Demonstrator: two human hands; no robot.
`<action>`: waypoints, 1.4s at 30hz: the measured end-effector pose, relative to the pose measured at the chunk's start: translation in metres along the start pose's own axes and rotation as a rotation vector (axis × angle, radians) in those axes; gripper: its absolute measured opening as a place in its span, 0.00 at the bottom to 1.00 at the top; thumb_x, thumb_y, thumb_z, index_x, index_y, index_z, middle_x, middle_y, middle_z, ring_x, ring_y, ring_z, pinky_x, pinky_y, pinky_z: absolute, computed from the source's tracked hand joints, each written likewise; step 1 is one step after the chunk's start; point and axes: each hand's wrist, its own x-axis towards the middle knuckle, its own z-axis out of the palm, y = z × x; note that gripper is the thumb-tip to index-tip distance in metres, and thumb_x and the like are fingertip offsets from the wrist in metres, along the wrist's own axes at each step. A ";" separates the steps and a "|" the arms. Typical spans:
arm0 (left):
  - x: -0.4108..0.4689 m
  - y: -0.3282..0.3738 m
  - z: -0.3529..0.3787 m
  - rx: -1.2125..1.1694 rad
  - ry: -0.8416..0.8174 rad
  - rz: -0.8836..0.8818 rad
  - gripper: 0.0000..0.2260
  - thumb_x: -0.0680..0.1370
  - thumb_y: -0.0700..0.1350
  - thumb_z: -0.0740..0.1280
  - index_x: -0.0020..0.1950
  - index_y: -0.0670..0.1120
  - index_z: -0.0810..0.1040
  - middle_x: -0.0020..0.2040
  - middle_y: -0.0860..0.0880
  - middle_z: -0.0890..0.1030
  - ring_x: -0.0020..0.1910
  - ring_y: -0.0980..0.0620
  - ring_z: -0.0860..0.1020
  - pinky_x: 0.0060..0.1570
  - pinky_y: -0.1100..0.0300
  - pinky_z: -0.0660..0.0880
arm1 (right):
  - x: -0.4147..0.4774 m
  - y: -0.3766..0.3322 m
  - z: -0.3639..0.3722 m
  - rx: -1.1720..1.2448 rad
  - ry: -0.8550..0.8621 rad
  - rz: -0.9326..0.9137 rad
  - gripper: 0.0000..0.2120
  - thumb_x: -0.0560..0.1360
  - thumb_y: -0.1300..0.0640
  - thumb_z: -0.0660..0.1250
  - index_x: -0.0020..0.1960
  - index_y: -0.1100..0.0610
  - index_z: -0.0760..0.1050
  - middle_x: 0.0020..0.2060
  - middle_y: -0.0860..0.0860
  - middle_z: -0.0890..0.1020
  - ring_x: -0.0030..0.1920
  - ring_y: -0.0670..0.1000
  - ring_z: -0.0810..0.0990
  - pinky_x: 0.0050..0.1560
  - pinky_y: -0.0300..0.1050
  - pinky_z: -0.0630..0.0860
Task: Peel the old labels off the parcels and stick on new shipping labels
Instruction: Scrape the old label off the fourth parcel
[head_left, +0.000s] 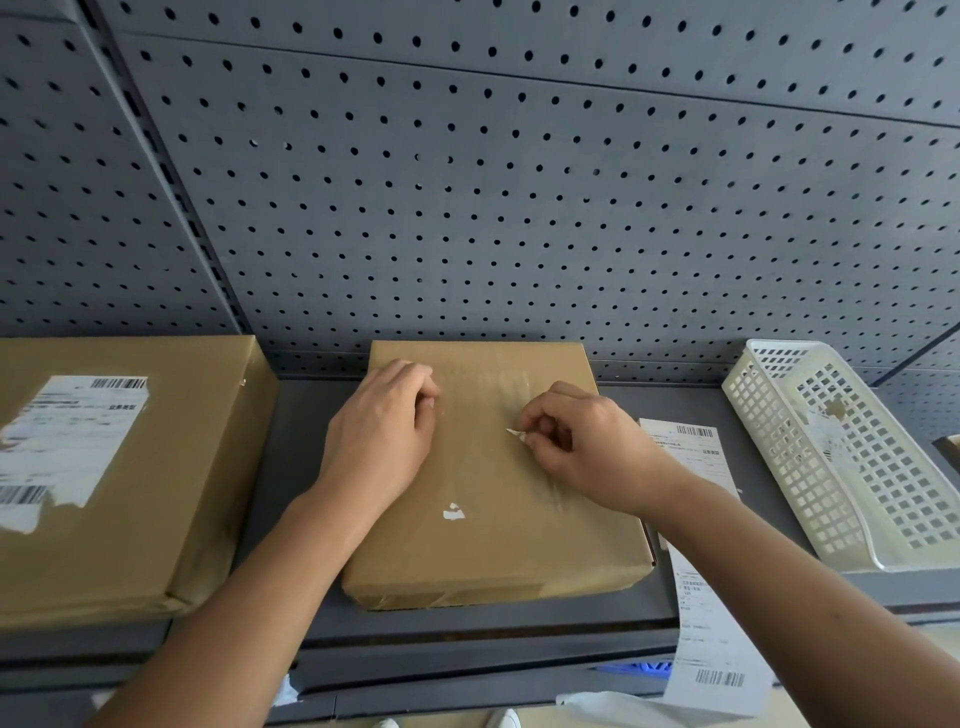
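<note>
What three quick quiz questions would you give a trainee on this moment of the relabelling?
1. True or false: the left hand holds a knife over the middle parcel.
2. What does the right hand pinch? A: a white label scrap; B: a pen; C: a tape roll.
3. Fill in: the torn old label lies to the ___ of the middle parcel.
Key: 1 false, it rests bare on the parcel; 2 A; 3 left.
</note>
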 end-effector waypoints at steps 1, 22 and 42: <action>0.000 0.000 0.000 0.000 -0.001 -0.001 0.03 0.79 0.41 0.65 0.50 0.49 0.75 0.56 0.56 0.79 0.57 0.54 0.75 0.40 0.59 0.68 | 0.000 0.000 0.000 0.007 -0.006 0.007 0.06 0.76 0.61 0.68 0.49 0.53 0.81 0.41 0.44 0.76 0.38 0.40 0.74 0.39 0.26 0.67; 0.001 -0.001 0.000 0.010 -0.017 0.005 0.03 0.79 0.41 0.65 0.50 0.49 0.76 0.57 0.56 0.79 0.58 0.55 0.75 0.43 0.59 0.72 | 0.006 0.012 0.001 -0.057 0.009 -0.089 0.09 0.72 0.57 0.61 0.43 0.50 0.81 0.37 0.40 0.76 0.36 0.41 0.74 0.37 0.37 0.70; 0.001 -0.001 -0.001 -0.002 -0.030 -0.011 0.03 0.80 0.42 0.64 0.51 0.50 0.76 0.58 0.57 0.78 0.57 0.57 0.74 0.43 0.60 0.69 | 0.010 0.014 0.000 -0.005 -0.007 -0.124 0.12 0.71 0.53 0.59 0.42 0.51 0.81 0.38 0.43 0.80 0.37 0.45 0.77 0.40 0.45 0.77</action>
